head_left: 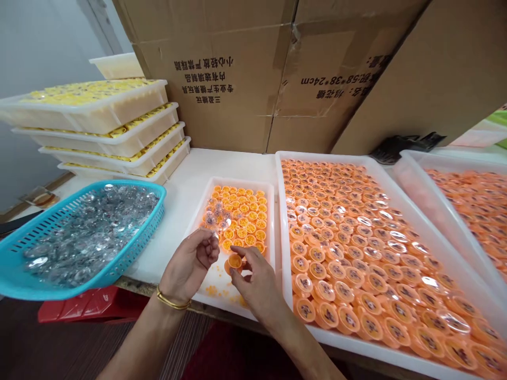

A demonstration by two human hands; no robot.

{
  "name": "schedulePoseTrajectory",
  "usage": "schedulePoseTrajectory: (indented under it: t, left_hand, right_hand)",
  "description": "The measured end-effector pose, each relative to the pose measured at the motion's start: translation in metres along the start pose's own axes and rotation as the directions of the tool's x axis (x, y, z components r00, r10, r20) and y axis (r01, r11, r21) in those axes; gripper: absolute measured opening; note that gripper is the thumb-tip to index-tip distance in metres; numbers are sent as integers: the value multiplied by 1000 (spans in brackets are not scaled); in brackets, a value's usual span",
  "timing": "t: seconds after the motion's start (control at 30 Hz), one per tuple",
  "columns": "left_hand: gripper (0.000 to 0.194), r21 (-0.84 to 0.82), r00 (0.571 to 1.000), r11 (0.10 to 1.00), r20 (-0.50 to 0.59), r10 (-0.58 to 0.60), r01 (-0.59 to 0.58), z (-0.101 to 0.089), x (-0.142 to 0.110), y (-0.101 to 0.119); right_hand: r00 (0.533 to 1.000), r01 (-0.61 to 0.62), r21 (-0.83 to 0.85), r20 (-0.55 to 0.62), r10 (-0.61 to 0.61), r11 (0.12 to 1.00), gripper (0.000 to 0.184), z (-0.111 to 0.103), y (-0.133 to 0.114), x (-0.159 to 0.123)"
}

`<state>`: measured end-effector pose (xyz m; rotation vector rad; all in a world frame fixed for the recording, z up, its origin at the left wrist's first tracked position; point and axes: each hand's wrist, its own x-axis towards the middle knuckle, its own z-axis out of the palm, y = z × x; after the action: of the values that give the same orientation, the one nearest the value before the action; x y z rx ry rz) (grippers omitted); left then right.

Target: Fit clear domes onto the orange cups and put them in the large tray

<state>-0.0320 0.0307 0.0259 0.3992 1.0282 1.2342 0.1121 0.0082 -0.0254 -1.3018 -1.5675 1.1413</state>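
Observation:
My right hand (pixel 256 282) pinches a small orange cup (pixel 234 262) filled with yellow bits, just over the near part of a small white tray (pixel 271 221). My left hand (pixel 190 266) is curled beside it, fingertips closed on a clear plastic lid (pixel 214 231) that is hard to make out. The small tray holds rows of open orange cups (pixel 245 219), a few at its left under clear lids. Loose yellow crumbs lie on the tray's near floor.
A blue basket (pixel 24 285) of clear lids sits at the left edge. A large white tray (pixel 400 184) of lidded orange cups lies at the right, another tray (pixel 412 163) beyond it. Stacked trays (pixel 119 113) of yellow pieces stand far left. Cardboard boxes (pixel 245 68) wall the back.

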Motion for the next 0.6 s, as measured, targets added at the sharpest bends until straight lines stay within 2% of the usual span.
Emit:
schedulePoseTrajectory:
  t: [0.13,0.27,0.37,0.47,0.6]
  left_hand:
    - [7,-92,996,993,66,-64,70,6,-2,5]
    - [9,-63,979,998,202,-11,24,5,-6,4]
    - [11,-24,958,1000,287,8,-1,2,-8,2]
    - [11,5,947,1000,321,6,-8,-1,-9,1]
    - [12,43,942,998,335,20,-37,-2,-10,-2]
  right_hand:
    - [1000,-11,54,7,10,998,30,0,-2,-3]
    - [1000,16,71,-12,-16,997,34,-2,-5,-5]
    - [1000,-17,96,4,17,995,34,-4,-6,-6]
    - [999,-49,110,-2,49,993,33,-4,-6,-6]
    - [999,15,114,-38,-10,993,31,-4,-6,-5]
